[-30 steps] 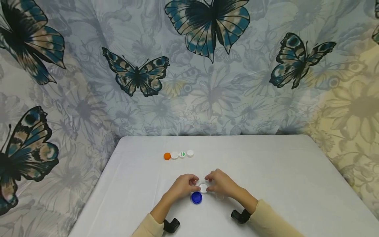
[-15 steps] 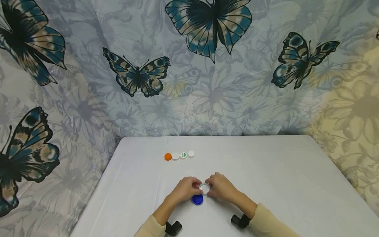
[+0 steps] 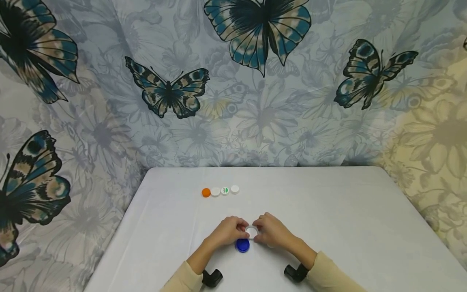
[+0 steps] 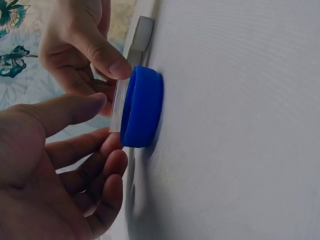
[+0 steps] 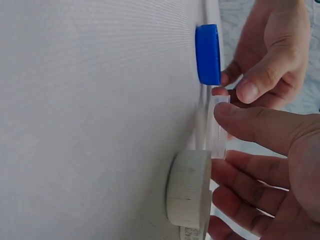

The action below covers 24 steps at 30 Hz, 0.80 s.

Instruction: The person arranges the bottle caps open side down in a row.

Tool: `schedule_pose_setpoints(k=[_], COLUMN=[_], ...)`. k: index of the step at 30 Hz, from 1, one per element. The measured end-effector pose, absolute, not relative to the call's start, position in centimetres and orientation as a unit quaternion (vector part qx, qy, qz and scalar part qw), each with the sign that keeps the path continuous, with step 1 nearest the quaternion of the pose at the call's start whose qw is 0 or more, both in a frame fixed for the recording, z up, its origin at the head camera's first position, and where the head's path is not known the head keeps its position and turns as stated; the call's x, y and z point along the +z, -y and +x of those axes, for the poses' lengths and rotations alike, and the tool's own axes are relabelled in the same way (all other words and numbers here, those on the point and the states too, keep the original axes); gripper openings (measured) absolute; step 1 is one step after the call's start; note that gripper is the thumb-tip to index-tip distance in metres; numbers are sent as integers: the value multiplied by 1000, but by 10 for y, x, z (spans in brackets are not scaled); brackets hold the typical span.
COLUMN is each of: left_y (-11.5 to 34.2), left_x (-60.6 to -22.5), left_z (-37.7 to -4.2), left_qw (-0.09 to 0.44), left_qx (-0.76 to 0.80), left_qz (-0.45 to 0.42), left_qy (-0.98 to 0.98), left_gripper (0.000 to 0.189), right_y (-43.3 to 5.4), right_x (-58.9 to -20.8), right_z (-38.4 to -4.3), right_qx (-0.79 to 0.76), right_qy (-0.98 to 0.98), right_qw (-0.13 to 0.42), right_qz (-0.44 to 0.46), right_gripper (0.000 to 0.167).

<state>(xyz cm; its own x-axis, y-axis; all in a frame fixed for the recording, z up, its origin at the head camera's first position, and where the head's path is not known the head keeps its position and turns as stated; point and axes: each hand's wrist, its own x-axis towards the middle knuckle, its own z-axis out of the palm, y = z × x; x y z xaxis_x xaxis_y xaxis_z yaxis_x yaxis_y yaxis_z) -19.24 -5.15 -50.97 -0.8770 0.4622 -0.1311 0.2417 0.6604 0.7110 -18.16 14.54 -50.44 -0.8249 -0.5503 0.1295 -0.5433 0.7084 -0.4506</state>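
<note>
Between my hands is a clear plastic cap (image 5: 218, 127) with ribbed sides, showing in the head view as a pale ring (image 3: 251, 232). My left hand (image 3: 228, 232) holds its left edge with thumb and fingertips. Opposite, my right hand (image 3: 274, 230) grips the right edge, its thumb and fingers bent round the side in the right wrist view. A blue cap (image 3: 242, 245) lies on the table just in front of the ring. In the right wrist view, a thick white cap (image 5: 190, 187) rests by the right fingers, mostly hidden by that hand in the head view.
Farther back on the white table (image 3: 321, 202) is a row of caps: an orange cap (image 3: 206, 192), a white cap (image 3: 215, 192), a white cap with a green mark (image 3: 224, 190) and another white cap (image 3: 235, 189). A butterfly-print cloth (image 3: 262, 113) hangs behind.
A small white disc showed between parted hands earlier; now a wider pale ring is there. My hands have come closer, fingertips at its edge. The clear disc by the right hand is mostly hidden.
</note>
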Motion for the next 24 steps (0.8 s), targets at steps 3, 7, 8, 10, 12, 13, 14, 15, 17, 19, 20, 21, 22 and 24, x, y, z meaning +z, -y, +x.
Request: schedule_pose_setpoints(k=[3,7,8,10,12,13,14,15,17,19,20,21,22,24], left_y=[52,53,54,54,54,54,54,54,53,52,52,51,51,49], left_x=[-508,-504,-503,-501,-499,-499,-498,-497,-495,-493,-492,-491,-490,-489], left_z=[-194,-195,-195,-195,-196,-196,-196,-196,-195,-194,-194,-194,-193,-193], left_qw=[153,145,143,136,128,120,113,103,73,39,24,9,-4,-20], left_qx=[371,383,385,389,393,398,403,410,434,460,472,483,492,504], left_qz=[202,214,217,218,218,220,221,221,226,229,228,228,228,226], left_qy=[-894,-887,-886,-885,-884,-882,-881,-879,-869,-857,-851,-845,-840,-833], left_gripper=[28,31,32,34,36,37,38,39,40,40,40,40,40,40], right_y=[-147,-150,-150,-152,-154,-155,-155,-156,-157,-158,-158,-158,-158,-159], right_x=[-503,-501,-501,-499,-496,-495,-494,-492,-489,-484,-482,-479,-476,-472], right_z=[-182,-183,-183,-184,-185,-186,-186,-187,-187,-188,-189,-189,-190,-190], right_qx=[-246,-256,-263,-279,-302,-315,-328,-341,-377,-407,-421,-432,-441,-445], right_qy=[-925,-925,-924,-919,-913,-909,-905,-902,-890,-878,-873,-868,-863,-860], right_qw=[6,-2,-4,-7,-9,-13,-16,-18,-28,-41,-45,-49,-53,-58], right_qz=[-290,-280,-279,-277,-274,-272,-269,-264,-254,-247,-243,-241,-241,-242], right_gripper=[32,32,32,31,30,31,31,31,32,33,33,34,34,34])
